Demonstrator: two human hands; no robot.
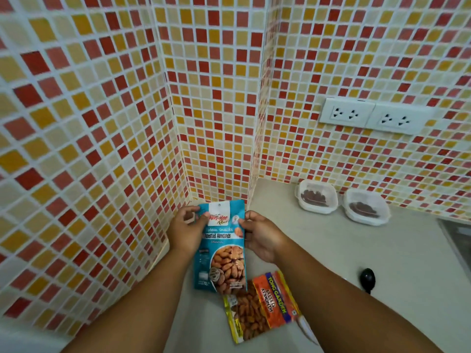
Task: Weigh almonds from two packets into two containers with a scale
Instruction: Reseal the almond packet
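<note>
- The left hand (187, 231) pinches the top left corner of the blue almond packet (221, 248), with its fingers curled round the edge.
- The right hand (262, 236) pinches the packet's top right edge.
- The blue packet is held upright, over the counter (356, 250).
- The orange almond packet (262, 305) lies flat on the counter just below the blue one.
- A black spoon (367, 279) lies to the right of the blue packet.
- Two clear containers (316, 196) (365, 206), with brown bits inside, sit further right, by the tiled wall (102, 98).

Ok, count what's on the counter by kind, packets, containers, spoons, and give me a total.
Almond packets: 2, the blue packet held in both hands and the orange packet
Containers: 2, and
Black spoon: 1
Total: 5
</note>
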